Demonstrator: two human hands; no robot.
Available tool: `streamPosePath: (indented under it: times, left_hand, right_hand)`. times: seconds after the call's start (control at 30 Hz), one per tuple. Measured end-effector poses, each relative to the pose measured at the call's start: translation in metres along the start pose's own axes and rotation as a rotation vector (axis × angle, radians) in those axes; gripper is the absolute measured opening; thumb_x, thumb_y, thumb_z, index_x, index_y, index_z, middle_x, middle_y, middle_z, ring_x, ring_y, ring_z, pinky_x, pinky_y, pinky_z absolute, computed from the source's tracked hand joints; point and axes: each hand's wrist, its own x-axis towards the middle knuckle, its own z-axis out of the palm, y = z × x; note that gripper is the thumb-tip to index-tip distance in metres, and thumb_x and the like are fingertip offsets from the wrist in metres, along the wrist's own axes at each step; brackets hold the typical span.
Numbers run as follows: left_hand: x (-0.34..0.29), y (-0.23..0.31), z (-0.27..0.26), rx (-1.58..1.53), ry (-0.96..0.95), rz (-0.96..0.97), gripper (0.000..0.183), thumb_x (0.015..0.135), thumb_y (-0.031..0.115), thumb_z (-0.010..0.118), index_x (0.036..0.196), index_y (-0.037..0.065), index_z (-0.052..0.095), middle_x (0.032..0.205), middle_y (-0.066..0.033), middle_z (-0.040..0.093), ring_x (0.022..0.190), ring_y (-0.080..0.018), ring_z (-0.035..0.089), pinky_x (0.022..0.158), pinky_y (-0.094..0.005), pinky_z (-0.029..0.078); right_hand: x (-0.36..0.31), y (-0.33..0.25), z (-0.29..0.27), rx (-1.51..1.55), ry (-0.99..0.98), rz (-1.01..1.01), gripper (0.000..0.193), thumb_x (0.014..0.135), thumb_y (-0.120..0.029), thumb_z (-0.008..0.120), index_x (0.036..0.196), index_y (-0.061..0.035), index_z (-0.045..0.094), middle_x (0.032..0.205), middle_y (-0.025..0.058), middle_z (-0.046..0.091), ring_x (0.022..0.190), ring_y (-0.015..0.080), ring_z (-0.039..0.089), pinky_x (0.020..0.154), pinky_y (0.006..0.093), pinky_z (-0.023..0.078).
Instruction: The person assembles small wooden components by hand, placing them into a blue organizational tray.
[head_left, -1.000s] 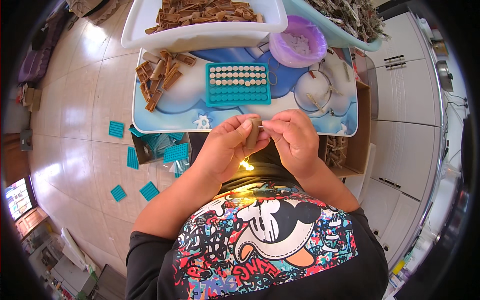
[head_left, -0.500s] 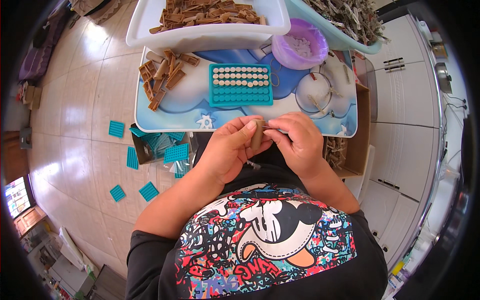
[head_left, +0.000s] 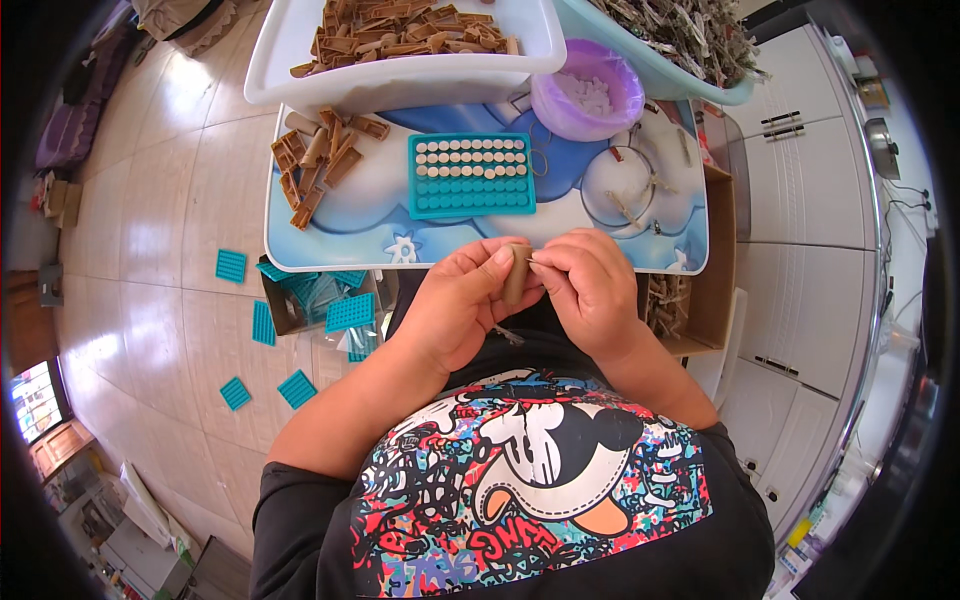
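Brown cylinder-like piece [head_left: 516, 280] pinched by left hand [head_left: 460, 292] over the lap, probably steadying it; right hand [head_left: 592, 285] pinches something thin at its side, too small to identify. Teal tray [head_left: 472, 214] sits ahead on table [head_left: 340, 255], presumably for reach; loose brown pieces [head_left: 316, 150] left of it.

Red and purple graffiti-style lettering [head_left: 515, 541] stands on the lower printed front of the black shirt [head_left: 545, 470].

Home kitchen — white cabinets [head_left: 810, 190], metal pot [head_left: 884, 147], glossy tiled floor [head_left: 150, 235]
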Motion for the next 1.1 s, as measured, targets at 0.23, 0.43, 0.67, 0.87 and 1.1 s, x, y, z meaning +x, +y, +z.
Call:
streamPosePath:
  times: [0.23, 0.43, 0.67, 0.87, 1.1]
  left_hand:
    - [0.001, 0.0, 0.003, 0.061, 0.045, 0.026, 0.027, 0.095, 0.019, 0.047, 0.114, -0.001, 0.052, 0.101, -0.0083, 0.06, 0.096, -0.0177, 0.061, 0.093, -0.0352, 0.048]
    - [0.002, 0.006, -0.002, 0.036, 0.041, 0.007, 0.029, 0.095, 0.02, 0.047, 0.115, -0.001, 0.052, 0.101, -0.0077, 0.06, 0.097, -0.0169, 0.06, 0.092, -0.0344, 0.048]
    - [0.0, 0.007, -0.009, 0.027, 0.019, 0.043, 0.03, 0.095, 0.02, 0.047, 0.115, -0.001, 0.052, 0.103, -0.0073, 0.059, 0.097, -0.0161, 0.06, 0.092, -0.0331, 0.048]
    - [-0.012, 0.018, -0.008, 0.112, 0.056, 0.038, 0.029, 0.096, 0.021, 0.047, 0.113, -0.002, 0.05, 0.103, -0.0081, 0.058, 0.093, -0.0154, 0.061, 0.086, -0.0313, 0.051]
    - [-0.023, 0.031, -0.011, 0.583, 0.114, 0.194, 0.02, 0.092, 0.017, 0.054, 0.104, 0.001, 0.056, 0.093, -0.0057, 0.061, 0.08, -0.0131, 0.061, 0.074, -0.0278, 0.051]
  right_hand:
    - [0.001, 0.004, 0.004, -0.059, 0.019, -0.064, 0.019, 0.067, -0.001, 0.069, 0.083, -0.0037, 0.058, 0.079, 0.0094, 0.06, 0.073, 0.0285, 0.058, 0.066, 0.0367, 0.047]
    - [0.006, 0.006, 0.008, 0.075, 0.009, 0.019, 0.018, 0.069, -0.001, 0.068, 0.082, -0.0042, 0.058, 0.078, 0.0093, 0.06, 0.072, 0.0287, 0.058, 0.066, 0.0371, 0.047]
    - [0.013, 0.006, 0.019, -0.008, -0.039, -0.064, 0.016, 0.07, -0.003, 0.067, 0.081, -0.0038, 0.056, 0.077, 0.0101, 0.059, 0.071, 0.0298, 0.057, 0.065, 0.038, 0.046]
    - [0.019, -0.006, 0.01, 0.221, -0.156, 0.104, 0.025, 0.071, -0.009, 0.071, 0.093, -0.0029, 0.06, 0.088, 0.0115, 0.061, 0.083, 0.0286, 0.058, 0.074, 0.0369, 0.046]
    - [0.005, 0.009, -0.012, 0.585, -0.306, 0.245, 0.038, 0.072, -0.014, 0.074, 0.105, -0.0011, 0.06, 0.101, 0.0121, 0.058, 0.09, 0.0223, 0.055, 0.08, 0.0321, 0.043]
